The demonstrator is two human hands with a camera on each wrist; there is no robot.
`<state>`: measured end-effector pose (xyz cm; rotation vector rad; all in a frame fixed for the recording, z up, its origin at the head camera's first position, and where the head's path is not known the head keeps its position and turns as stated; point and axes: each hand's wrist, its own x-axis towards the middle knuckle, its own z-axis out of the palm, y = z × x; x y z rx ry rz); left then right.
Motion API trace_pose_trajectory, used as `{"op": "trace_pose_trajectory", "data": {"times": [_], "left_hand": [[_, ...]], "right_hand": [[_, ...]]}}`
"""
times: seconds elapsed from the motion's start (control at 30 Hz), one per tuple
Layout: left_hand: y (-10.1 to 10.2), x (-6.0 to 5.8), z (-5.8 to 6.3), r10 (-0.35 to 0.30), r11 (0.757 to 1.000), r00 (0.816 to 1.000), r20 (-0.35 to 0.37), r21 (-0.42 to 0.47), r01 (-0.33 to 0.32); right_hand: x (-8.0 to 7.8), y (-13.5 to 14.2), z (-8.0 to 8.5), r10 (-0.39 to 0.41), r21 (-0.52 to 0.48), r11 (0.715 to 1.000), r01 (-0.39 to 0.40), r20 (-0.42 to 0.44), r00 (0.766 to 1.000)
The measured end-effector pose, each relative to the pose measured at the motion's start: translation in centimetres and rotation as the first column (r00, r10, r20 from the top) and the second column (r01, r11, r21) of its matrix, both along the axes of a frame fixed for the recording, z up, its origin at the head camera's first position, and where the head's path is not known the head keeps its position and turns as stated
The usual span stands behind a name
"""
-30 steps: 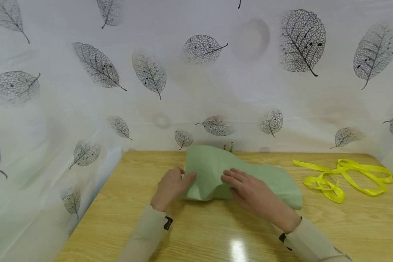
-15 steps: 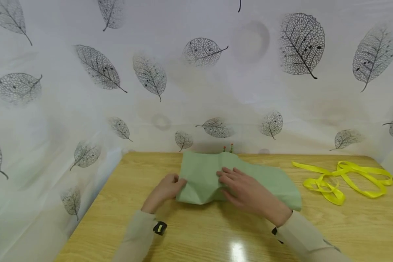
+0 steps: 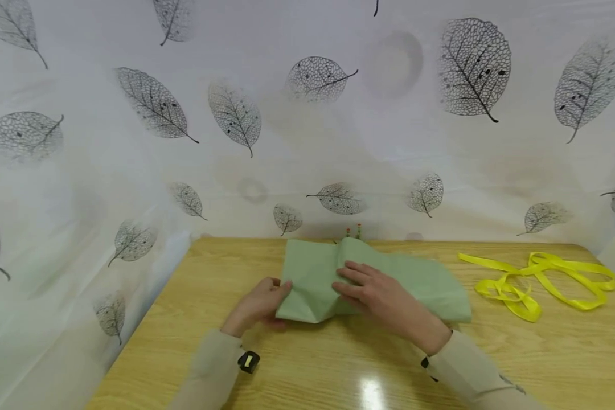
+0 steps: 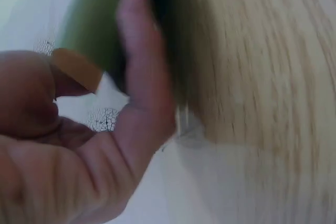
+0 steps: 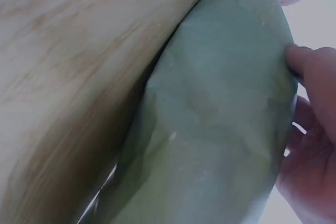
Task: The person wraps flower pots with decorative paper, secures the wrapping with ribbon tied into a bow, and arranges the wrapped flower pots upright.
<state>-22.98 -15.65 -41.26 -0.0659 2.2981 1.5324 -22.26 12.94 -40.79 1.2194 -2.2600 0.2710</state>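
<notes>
A sheet of sage-green wrapping paper (image 3: pixel 312 273) lies folded across the far middle of the table, raised in a ridge near its centre. My left hand (image 3: pixel 256 304) pinches its left end between thumb and fingers. In the left wrist view, a small brown-orange flap (image 4: pixel 76 69) shows at that end, between thumb and fingers. With extended fingers, my right hand (image 3: pixel 384 299) presses on the paper just right of the ridge. The right wrist view shows the creased green surface (image 5: pixel 210 77) up close. What lies inside the folds is hidden.
A loosely looped yellow ribbon (image 3: pixel 543 279) lies on the wooden table (image 3: pixel 307 376) at the right. Small green sprigs with red tips (image 3: pixel 359 230) peek out behind the paper. A white leaf-print sheet (image 3: pixel 266 165) hangs along the back and left.
The paper's raised left part has come down flatter and its end has shifted left with my left hand. My right hand has slid slightly left over the paper.
</notes>
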Motion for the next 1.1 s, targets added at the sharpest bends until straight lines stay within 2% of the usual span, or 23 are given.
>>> {"op": "trace_pose_trajectory", "data": {"times": [0.17, 0.33, 0.43, 0.53, 0.7, 0.93, 1.0, 1.1], "left_hand": [[0.3, -0.8, -0.1, 0.034, 0.999, 0.998, -0.045, 0.002, -0.034], [-0.2, -0.8, 0.5, 0.018, 0.997, 1.0, -0.001, 0.07, -0.018], [-0.2, -0.7, 0.5, 0.032, 0.997, 0.999, -0.003, 0.066, -0.032], [0.2, -0.8, 0.1, 0.036, 0.999, 0.999, -0.031, 0.003, -0.036], [1.3, -1.2, -0.9, 0.0, 0.993, 0.994, -0.11, -0.115, -0.013], [1.8, -1.5, -1.0, -0.044, 0.953, 0.973, -0.227, -0.3, -0.026], [1.8, -1.6, -0.9, -0.058, 0.946, 0.965, -0.254, -0.324, -0.028], [1.8, -1.6, -0.7, -0.037, 0.951, 0.965, -0.259, -0.307, -0.046]], "right_hand": [[0.0, -0.3, 0.0, -0.042, 0.024, 0.999, 0.043, -0.044, 0.998], [0.0, -0.5, -0.1, -0.073, 0.029, 0.997, 0.074, -0.049, 0.996], [-0.1, -0.7, -0.1, -0.083, 0.02, 0.996, 0.084, -0.054, 0.995], [-0.1, -0.8, -0.1, -0.085, 0.02, 0.996, 0.087, -0.055, 0.995], [0.2, -0.6, 0.1, -0.103, 0.058, 0.993, 0.103, -0.009, 0.995], [0.5, -0.5, 0.3, -0.13, 0.079, 0.989, 0.128, 0.029, 0.991], [0.5, -0.5, 0.3, -0.132, 0.068, 0.989, 0.13, 0.026, 0.991], [0.6, -0.4, 0.2, -0.133, 0.057, 0.99, 0.132, 0.013, 0.991]]}}
